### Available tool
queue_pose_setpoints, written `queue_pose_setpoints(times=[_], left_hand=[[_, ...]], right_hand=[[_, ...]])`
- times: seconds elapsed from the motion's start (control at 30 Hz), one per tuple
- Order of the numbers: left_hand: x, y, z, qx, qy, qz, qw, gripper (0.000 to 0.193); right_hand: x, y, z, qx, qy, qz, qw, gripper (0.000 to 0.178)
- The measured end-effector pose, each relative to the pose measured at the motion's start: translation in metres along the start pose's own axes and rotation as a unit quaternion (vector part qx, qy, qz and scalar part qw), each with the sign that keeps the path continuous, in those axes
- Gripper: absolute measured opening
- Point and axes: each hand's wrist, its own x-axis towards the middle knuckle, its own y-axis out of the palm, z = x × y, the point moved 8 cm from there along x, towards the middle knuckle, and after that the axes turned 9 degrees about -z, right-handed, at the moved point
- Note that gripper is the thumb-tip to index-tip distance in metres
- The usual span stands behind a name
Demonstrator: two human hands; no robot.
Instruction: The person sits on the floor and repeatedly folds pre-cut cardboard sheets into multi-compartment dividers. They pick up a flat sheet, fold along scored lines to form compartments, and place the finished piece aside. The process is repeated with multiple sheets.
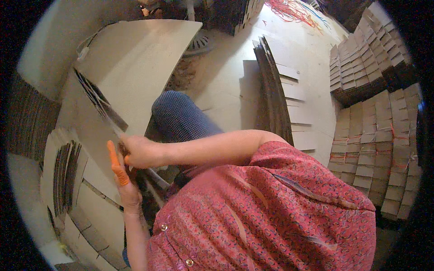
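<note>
My right hand (138,151) reaches across my body to the left, its fingers closed round the edge of some thin cardboard pieces (110,118). These run slantwise from the board's far left side toward my lap and show mostly edge-on, with darker layers near their far end. Close below it, my left hand (129,192) wears orange coverings on its fingers. One orange finger points up along the outer side, and an orange tip shows inside beside the right hand. The left hand appears to grip the same cardboard; its other fingers are hidden, and the right hand is slightly blurred.
A large pale board (140,54) lies ahead. Upright cardboard pieces (68,176) stand at the left; a long cardboard stack (273,90) stands right of my knee (181,115). Tied cardboard bundles (361,140) fill the right. A fan (199,43) and red strings (294,13) are beyond.
</note>
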Motion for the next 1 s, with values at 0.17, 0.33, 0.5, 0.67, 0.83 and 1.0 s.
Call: queue_pose_setpoints(times=[0.17, 0.33, 0.5, 0.67, 0.83, 1.0], left_hand=[[0.006, -0.016, 0.004, 0.146, 0.021, -0.020, 0.989, 0.059], [0.002, -0.081, 0.047, 0.191, -0.088, -0.057, 0.976, 0.042], [-0.004, -0.084, 0.054, 0.215, -0.093, -0.082, 0.969, 0.031], [0.006, -0.147, 0.061, 0.259, -0.041, -0.109, 0.959, 0.030], [0.009, -0.211, 0.000, 0.410, 0.033, -0.223, 0.884, 0.032], [0.020, -0.253, -0.074, 0.562, 0.151, -0.285, 0.761, 0.043]], right_hand=[[-0.021, -0.086, 0.032, 0.069, -0.111, -0.099, 0.986, 0.037], [-0.084, -0.238, 0.082, -0.212, -0.105, -0.341, 0.910, 0.046], [-0.180, -0.347, 0.057, -0.510, -0.165, -0.467, 0.704, 0.055], [-0.302, -0.420, -0.153, -0.737, 0.178, -0.342, 0.556, 0.059], [-0.344, -0.415, -0.285, -0.678, 0.339, -0.254, 0.600, 0.037], [-0.329, -0.398, -0.231, -0.594, 0.232, -0.237, 0.733, 0.031]])
